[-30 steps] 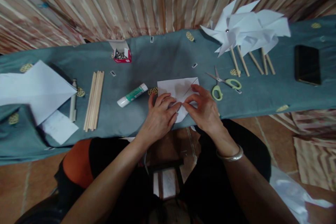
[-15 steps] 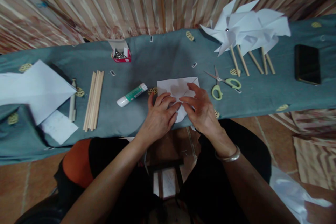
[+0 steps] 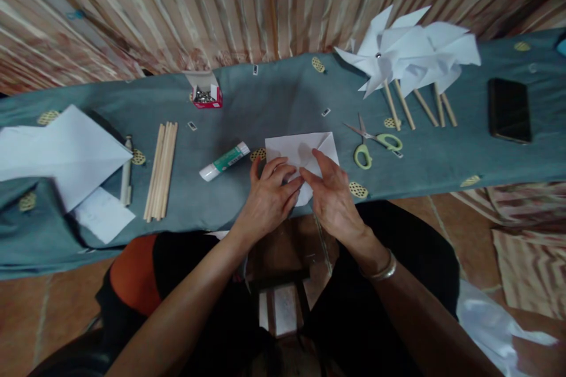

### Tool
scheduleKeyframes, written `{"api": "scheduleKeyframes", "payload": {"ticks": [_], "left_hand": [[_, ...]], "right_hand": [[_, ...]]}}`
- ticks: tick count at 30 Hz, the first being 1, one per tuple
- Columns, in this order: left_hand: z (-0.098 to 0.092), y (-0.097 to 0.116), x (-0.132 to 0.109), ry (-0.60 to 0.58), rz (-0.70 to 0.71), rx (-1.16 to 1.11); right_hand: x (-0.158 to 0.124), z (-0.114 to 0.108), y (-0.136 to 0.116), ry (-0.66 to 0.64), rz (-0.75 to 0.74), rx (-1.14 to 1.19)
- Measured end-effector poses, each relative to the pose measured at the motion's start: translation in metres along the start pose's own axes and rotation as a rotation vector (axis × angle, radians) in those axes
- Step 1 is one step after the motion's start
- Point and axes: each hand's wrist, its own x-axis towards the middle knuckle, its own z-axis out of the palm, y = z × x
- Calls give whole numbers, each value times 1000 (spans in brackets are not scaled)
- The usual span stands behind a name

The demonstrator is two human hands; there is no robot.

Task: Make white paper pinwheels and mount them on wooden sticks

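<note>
A white sheet of paper point(image 3: 283, 146) lies at the front edge of the cloth-covered table, with creases and a folded corner at its right. My left hand point(image 3: 266, 199) rests on its lower left part, fingers bent and pressed together on the paper. From the right, my right hand point(image 3: 335, 199) holds the paper by the fold near the middle, thumb and index finger close to the left fingertips. My fingers hide the sheet's centre. A glue stick point(image 3: 225, 161) lies left of the paper, and green-handled scissors point(image 3: 366, 135) lie to its right.
White paper pinwheels point(image 3: 404, 47) on wooden sticks lie at the back right, beside a black phone point(image 3: 510, 110). On the left are loose wooden sticks point(image 3: 160, 171), a pen point(image 3: 126, 179) and white paper sheets point(image 3: 84, 153). A small red box point(image 3: 212, 104) holds metal pieces.
My right hand has shifted slightly left and its fingers have drawn closer together on the paper. The left hand stays nearly in place. The camera view has moved a little.
</note>
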Motion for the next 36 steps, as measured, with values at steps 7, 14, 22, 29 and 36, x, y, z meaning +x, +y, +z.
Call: {"api": "scheduleKeyframes", "payload": {"ticks": [7, 14, 22, 29, 36], "left_hand": [[0, -1, -1, 40, 18, -47], [-1, -2, 1, 27, 18, -33], [2, -5, 2, 94, -15, -73], [-7, -21, -5, 269, -133, -137], [-8, -7, -16, 303, -156, -168]], "right_hand": [[-6, 2, 1, -22, -8, 1], [4, 1, -1, -40, -15, -2], [9, -5, -1, -162, 4, -164], [11, -8, -4, -212, -6, -181], [15, -9, -8, -201, 2, -223]]}}
